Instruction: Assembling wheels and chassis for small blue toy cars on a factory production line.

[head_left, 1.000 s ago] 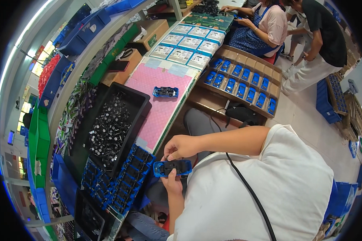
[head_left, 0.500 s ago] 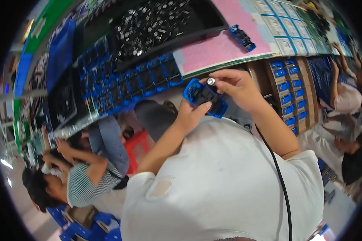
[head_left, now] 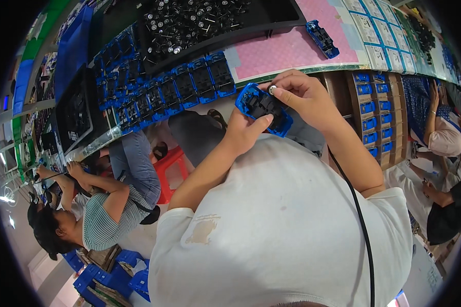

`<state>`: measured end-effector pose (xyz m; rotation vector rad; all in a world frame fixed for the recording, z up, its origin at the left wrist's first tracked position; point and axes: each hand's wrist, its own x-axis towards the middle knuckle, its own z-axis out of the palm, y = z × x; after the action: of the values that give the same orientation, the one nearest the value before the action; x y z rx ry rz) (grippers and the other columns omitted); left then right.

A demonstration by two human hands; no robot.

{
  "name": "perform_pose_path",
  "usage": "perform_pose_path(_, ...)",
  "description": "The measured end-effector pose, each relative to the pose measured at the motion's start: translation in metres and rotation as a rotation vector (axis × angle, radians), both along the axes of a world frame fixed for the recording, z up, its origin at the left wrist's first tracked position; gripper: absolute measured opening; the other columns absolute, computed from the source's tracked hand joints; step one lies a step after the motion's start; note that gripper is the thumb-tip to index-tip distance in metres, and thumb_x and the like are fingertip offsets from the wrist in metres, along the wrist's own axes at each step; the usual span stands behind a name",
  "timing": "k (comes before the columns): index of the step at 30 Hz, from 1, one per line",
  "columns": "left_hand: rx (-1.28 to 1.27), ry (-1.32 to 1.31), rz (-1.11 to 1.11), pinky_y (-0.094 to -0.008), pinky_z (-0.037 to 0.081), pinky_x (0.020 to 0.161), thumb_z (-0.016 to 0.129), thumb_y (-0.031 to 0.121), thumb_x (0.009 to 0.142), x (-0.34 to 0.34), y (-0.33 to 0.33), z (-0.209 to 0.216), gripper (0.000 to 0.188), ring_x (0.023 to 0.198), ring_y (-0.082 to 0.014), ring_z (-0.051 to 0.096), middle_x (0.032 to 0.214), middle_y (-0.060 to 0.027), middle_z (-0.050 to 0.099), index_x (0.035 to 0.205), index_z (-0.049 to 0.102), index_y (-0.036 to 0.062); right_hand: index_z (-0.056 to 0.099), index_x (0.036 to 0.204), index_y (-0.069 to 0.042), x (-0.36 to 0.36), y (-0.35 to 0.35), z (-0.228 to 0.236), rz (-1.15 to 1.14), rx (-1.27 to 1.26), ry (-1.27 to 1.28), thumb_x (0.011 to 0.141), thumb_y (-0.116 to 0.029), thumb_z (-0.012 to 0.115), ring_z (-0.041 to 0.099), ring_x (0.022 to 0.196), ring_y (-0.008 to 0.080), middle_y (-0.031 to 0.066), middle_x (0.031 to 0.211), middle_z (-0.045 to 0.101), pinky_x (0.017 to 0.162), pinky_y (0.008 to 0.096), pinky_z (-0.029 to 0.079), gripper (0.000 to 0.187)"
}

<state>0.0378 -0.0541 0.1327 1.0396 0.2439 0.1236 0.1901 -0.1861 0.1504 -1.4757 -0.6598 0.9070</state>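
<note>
- now the wheel [head_left: 272,89] shows in the right hand [head_left: 303,96], pinched between thumb and fingers; a second ago none could be made out there.
- since half a second ago that pinch has changed little, and the wheel is at the same end of the car [head_left: 266,105], partly covered by the thumb.
- so the wheel seems not yet let go; whether it touches the car cannot be told, as the fingers hide its far side.
- meanwhile the left hand [head_left: 244,129] keeps its grasp on the car, thumb across the dark underside, which faces up.
- the car itself is on the person's side of the tray [head_left: 263,31], past the bench [head_left: 271,53] edge and above the lap, tilted.
- the view has swung round since a second ago, bringing a seated co-worker [head_left: 107,215] into sight, well left of the tray.
- around the tray: a row of cars [head_left: 194,82] along its near side, a spare car [head_left: 322,40] just right of it, and a carton [head_left: 400,118] of more cars farther right.
</note>
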Motion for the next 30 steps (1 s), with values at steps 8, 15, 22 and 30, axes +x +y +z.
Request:
perform_pose_path(8, -0.088, 0.079, 0.244, -0.0209, 0.044, 0.060, 0.062, 0.012, 0.092, 0.004, 0.003, -0.021, 0.049, 0.072, -0.0060, 0.053, 0.101, -0.0013, 0.062, 0.138, 0.047, 0.0043, 0.062, 0.104, 0.001, -0.006, -0.015, 0.009, -0.052, 0.001, -0.269, 0.086, -0.013, 0.076, 0.065, 0.102, 0.0191, 0.0122, 0.108, 0.067, 0.094, 0.0321, 0.050, 0.027)
perform_pose_path(15, -0.085, 0.141, 0.250, -0.0374, 0.058, 0.082, 0.057, 0.010, 0.095, 0.002, 0.002, -0.030, 0.049, 0.109, -0.0197, 0.061, 0.122, -0.0072, 0.056, 0.142, 0.042, 0.0067, 0.057, 0.119, 0.000, -0.029, -0.008, 0.016, 0.024, -0.160, -0.721, 0.076, -0.014, 0.081, 0.063, 0.107, 0.0367, 0.0193, 0.113, 0.065, 0.093, 0.0406, 0.051, 0.051)
perform_pose_path(22, -0.118, 0.180, 0.251, -0.0362, 0.059, 0.079, 0.058, 0.011, 0.095, 0.003, 0.008, -0.045, 0.049, 0.102, -0.0164, 0.061, 0.119, -0.0053, 0.055, 0.142, 0.044, 0.0067, 0.057, 0.122, 0.001, -0.022, 0.003, 0.010, 0.114, -0.217, -0.729, 0.076, -0.015, 0.080, 0.061, 0.111, 0.0377, 0.0194, 0.118, 0.064, 0.095, 0.0422, 0.049, 0.054)
perform_pose_path(30, -0.211, 0.117, 0.315, -0.0245, 0.046, 0.062, 0.060, 0.016, 0.095, 0.003, 0.025, -0.050, 0.052, 0.073, -0.0102, 0.055, 0.100, -0.0046, 0.060, 0.143, 0.042, 0.0058, 0.060, 0.123, -0.002, 0.054, 0.057, 0.015, 0.024, -0.034, -0.767, 0.079, -0.024, 0.081, 0.065, 0.098, 0.0245, 0.0130, 0.114, 0.066, 0.083, 0.0354, 0.053, 0.053)
